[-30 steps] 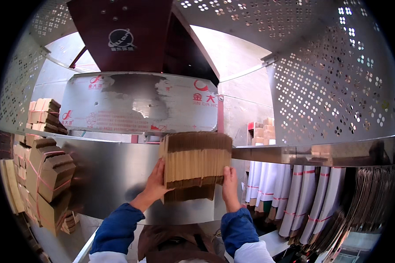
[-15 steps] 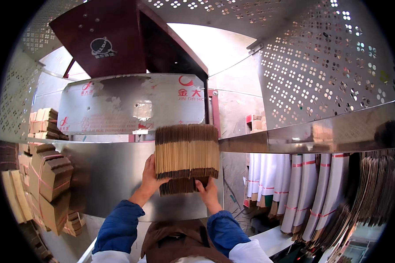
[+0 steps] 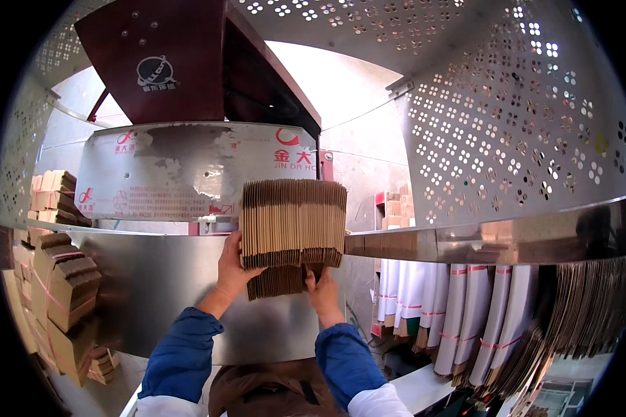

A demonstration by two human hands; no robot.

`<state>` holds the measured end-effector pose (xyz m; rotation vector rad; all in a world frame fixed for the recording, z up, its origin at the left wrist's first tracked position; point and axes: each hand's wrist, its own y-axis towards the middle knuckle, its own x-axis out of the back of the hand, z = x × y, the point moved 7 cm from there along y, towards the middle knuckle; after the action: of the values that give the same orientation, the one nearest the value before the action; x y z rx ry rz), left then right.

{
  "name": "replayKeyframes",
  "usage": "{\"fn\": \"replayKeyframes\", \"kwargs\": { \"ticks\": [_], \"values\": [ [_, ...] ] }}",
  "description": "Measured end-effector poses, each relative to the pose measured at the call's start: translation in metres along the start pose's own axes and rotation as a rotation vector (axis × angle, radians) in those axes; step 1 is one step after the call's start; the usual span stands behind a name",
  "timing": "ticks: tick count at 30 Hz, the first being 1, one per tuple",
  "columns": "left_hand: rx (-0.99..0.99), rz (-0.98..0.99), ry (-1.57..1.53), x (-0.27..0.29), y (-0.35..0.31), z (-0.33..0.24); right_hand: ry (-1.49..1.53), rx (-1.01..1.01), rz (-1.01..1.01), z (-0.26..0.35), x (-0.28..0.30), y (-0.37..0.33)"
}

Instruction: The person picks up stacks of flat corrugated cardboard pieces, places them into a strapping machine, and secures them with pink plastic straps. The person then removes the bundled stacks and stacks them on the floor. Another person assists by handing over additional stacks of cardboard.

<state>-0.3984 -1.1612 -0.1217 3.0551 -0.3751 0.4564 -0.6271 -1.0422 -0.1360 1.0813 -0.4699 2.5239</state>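
A thick stack of folded brown cardboard pieces (image 3: 293,226) is between my two hands, its many edges lined up in close rows. My left hand (image 3: 234,270) grips the stack's left side, fingers up along it. At the lower right corner, my right hand (image 3: 323,290) holds the stack with its thumb against the front and its other fingers partly hidden. Darker flaps hang at the near side. Below the stack lies a smooth metal table (image 3: 167,299).
Beyond the table stands a dark red machine (image 3: 167,62) with a worn, film-covered metal panel (image 3: 153,174). Perforated metal guards (image 3: 494,139) rise around it. Tied cardboard bundles (image 3: 66,285) are piled at left; strapped white-wrapped bundles (image 3: 459,313) stand at right.
The stack and both hands sit slightly higher in the picture, while the table edge and side bundles have shifted a little with the head. Both hands keep their hold.
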Motion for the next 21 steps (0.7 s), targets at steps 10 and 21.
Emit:
{"fn": "replayKeyframes", "kwargs": {
  "ticks": [10, 21],
  "values": [
    [0.037, -0.028, -0.058, -0.008, 0.008, 0.023, 0.076, 0.054, -0.005, 0.0, 0.001, 0.013],
    [-0.065, 0.078, 0.03, -0.009, 0.009, 0.021, 0.109, -0.009, 0.101, -0.006, -0.003, 0.009]
  ]
}}
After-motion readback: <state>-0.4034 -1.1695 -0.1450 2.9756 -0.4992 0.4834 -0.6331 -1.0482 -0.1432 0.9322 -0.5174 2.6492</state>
